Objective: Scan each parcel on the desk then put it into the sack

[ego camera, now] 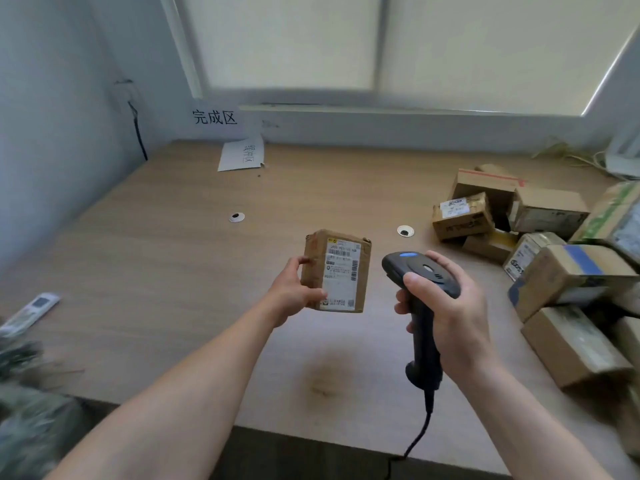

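**A:** What are the fingers (302, 261) of the left hand (294, 289) doing?

**B:** They are clamped on a small brown parcel (337, 270). The thumb lies on the labelled face and a fingertip sits on the left side. The parcel is held upright above the counter (173, 271), with its white label facing the camera.

**A:** And the right hand (450, 306)?

**B:** Its fingers (401, 308) are wrapped round the handle of a black scanner (420, 271), thumb up near the head. The scanner sits just beside the parcel and is not touching it. Its cable (419, 438) drops past the counter's near edge.

**A:** What is further out?

**B:** A pile of parcels (554, 258) crowds the right side of the counter, some stacked on one another. Two round cable holes (237, 217) are set in the middle of the counter. A remote control (31, 310) lies at the left edge, and a loose sheet of paper (240, 155) rests at the back under a wall sign (214, 117).

**A:** Can you see the sack?

**B:** There is a blurred grey-green mass (27, 410) at the lower left, but I cannot tell what it is.
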### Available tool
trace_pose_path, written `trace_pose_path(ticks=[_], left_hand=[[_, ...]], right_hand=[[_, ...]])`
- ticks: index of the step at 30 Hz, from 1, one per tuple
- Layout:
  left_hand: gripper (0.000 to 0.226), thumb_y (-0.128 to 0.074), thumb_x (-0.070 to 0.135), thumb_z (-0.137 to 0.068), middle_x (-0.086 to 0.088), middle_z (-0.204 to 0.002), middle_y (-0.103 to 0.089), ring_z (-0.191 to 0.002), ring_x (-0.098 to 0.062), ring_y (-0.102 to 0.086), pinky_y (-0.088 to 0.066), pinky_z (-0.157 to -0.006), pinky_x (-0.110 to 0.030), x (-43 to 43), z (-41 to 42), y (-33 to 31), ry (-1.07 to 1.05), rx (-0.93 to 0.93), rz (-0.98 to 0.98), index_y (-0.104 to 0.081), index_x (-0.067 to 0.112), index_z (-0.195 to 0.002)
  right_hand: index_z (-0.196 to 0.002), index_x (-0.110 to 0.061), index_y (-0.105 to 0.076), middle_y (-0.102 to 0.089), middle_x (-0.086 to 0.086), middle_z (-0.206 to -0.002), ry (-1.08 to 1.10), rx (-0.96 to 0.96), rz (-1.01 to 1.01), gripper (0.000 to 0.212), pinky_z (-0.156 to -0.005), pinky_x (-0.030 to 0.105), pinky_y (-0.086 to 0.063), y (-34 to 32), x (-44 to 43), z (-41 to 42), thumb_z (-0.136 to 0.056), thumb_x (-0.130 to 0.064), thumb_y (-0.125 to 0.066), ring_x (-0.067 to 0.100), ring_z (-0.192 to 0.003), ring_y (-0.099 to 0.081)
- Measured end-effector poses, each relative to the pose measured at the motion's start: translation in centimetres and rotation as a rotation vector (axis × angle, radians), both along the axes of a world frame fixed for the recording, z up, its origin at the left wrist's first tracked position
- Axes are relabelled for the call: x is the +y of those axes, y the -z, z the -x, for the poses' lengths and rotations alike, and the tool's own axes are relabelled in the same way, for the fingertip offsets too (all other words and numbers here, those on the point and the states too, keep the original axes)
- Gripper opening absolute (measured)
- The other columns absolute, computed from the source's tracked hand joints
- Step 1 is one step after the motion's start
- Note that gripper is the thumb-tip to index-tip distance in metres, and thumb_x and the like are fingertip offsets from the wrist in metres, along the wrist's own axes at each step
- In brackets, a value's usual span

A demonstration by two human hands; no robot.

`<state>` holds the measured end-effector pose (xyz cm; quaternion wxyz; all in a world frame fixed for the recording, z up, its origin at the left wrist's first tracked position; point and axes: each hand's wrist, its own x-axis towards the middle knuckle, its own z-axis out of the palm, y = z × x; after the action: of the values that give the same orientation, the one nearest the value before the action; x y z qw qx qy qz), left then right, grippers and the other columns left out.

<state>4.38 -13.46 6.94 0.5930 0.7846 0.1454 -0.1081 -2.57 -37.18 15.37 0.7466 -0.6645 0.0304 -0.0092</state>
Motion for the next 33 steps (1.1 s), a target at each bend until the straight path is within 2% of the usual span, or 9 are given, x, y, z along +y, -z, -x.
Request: trace_pose_path(ticks=[5, 9, 12, 14, 16, 20, 25, 29, 33], left_hand=[[0.073, -0.070, -0.008, -0.085, -0.007, -0.092, -0.070, -0.066, -0.009, -0.066, -0.046, -0.048, -0.014, -0.8, 4.2, -2.6, -0.077, -0.107, 0.011, -0.036, 0.018, -0.144], [0.075, -0.071, -0.007, -0.085, -0.005, -0.090, -0.071, -0.059, 0.000, -0.067, -0.047, -0.050, -0.013, -1.6, 7.7, -3.9, -0.137, -0.169, 0.013, -0.035, 0.018, -0.146], [0.075, -0.070, -0.008, -0.085, -0.007, -0.090, -0.071, -0.060, 0.000, -0.068, -0.048, -0.051, -0.014, -2.0, 10.1, -4.5, -0.193, -0.204, 0.023, -0.034, 0.017, -0.146], [0.075, -0.071, -0.007, -0.085, -0.007, -0.092, -0.071, -0.063, -0.002, -0.070, -0.049, -0.053, -0.015, -2.3, 11.5, -4.7, -0.222, -0.219, 0.029, -0.035, 0.018, -0.146], [0.075, -0.072, -0.005, -0.085, -0.007, -0.094, -0.072, -0.067, -0.004, -0.071, -0.050, -0.055, -0.016, -2.5, 12.8, -5.0, -0.242, -0.231, 0.028, -0.035, 0.019, -0.146], [0.077, -0.074, -0.002, -0.085, -0.007, -0.098, -0.072, -0.083, -0.015, -0.071, -0.054, -0.062, -0.021, -2.8, 14.8, -5.3, -0.275, -0.249, 0.043, -0.034, 0.022, -0.146], [0.078, -0.076, 0.001, -0.084, -0.009, -0.109, -0.070, -0.101, -0.024, -0.070, -0.060, -0.077, -0.034, -2.8, 16.5, -5.6, -0.289, -0.259, 0.041, -0.033, 0.026, -0.145], [0.078, -0.077, 0.003, -0.084, -0.011, -0.112, -0.069, -0.107, -0.028, -0.068, -0.058, -0.093, -0.050, -2.5, 17.5, -5.5, -0.304, -0.266, 0.026, -0.034, 0.026, -0.145], [0.076, -0.077, 0.003, -0.084, -0.009, -0.112, -0.068, -0.108, -0.028, -0.068, -0.058, -0.093, -0.051, -1.6, 18.5, -5.6, -0.324, -0.274, 0.023, -0.035, 0.027, -0.143]], right_hand=[[-0.115, -0.030, -0.064, -0.069, 0.012, -0.071, -0.116, -0.052, -0.023, 0.045, -0.050, 0.037, -0.045, -1.4, -0.6, 2.3, -0.071, -0.029, -0.074, 0.025, -0.059, -0.063], [-0.115, -0.029, -0.064, -0.068, 0.011, -0.070, -0.194, -0.090, -0.038, 0.043, -0.048, 0.037, -0.045, -2.4, -1.3, 4.5, -0.073, -0.027, -0.075, 0.024, -0.058, -0.061], [-0.110, -0.031, -0.064, -0.067, 0.013, -0.070, -0.240, -0.108, -0.053, 0.035, -0.051, 0.037, -0.044, -3.0, -1.9, 6.0, -0.083, -0.014, -0.079, 0.026, -0.058, -0.060], [-0.111, -0.031, -0.064, -0.067, 0.013, -0.070, -0.266, -0.117, -0.065, 0.037, -0.051, 0.038, -0.044, -3.3, -2.2, 6.9, -0.083, -0.014, -0.080, 0.026, -0.059, -0.060], [-0.112, -0.030, -0.064, -0.068, 0.011, -0.070, -0.286, -0.126, -0.077, 0.041, -0.049, 0.037, -0.045, -3.6, -2.4, 7.8, -0.074, -0.023, -0.077, 0.026, -0.058, -0.060], [-0.112, -0.030, -0.064, -0.068, 0.011, -0.071, -0.328, -0.134, -0.095, 0.042, -0.049, 0.036, -0.045, -3.8, -2.6, 9.3, -0.071, -0.027, -0.074, 0.026, -0.058, -0.060], [-0.111, -0.030, -0.065, -0.069, 0.013, -0.072, -0.363, -0.137, -0.102, 0.041, -0.047, 0.035, -0.046, -3.8, -2.8, 10.5, -0.071, -0.026, -0.075, 0.027, -0.059, -0.061], [-0.113, -0.029, -0.065, -0.068, 0.013, -0.071, -0.378, -0.126, -0.107, 0.044, -0.048, 0.035, -0.045, -3.8, -2.5, 11.2, -0.070, -0.026, -0.075, 0.026, -0.057, -0.060], [-0.108, -0.029, -0.066, -0.066, 0.013, -0.068, -0.398, -0.127, -0.114, 0.039, -0.047, 0.035, -0.044, -3.9, -1.6, 11.9, -0.070, -0.025, -0.074, 0.025, -0.055, -0.059]])
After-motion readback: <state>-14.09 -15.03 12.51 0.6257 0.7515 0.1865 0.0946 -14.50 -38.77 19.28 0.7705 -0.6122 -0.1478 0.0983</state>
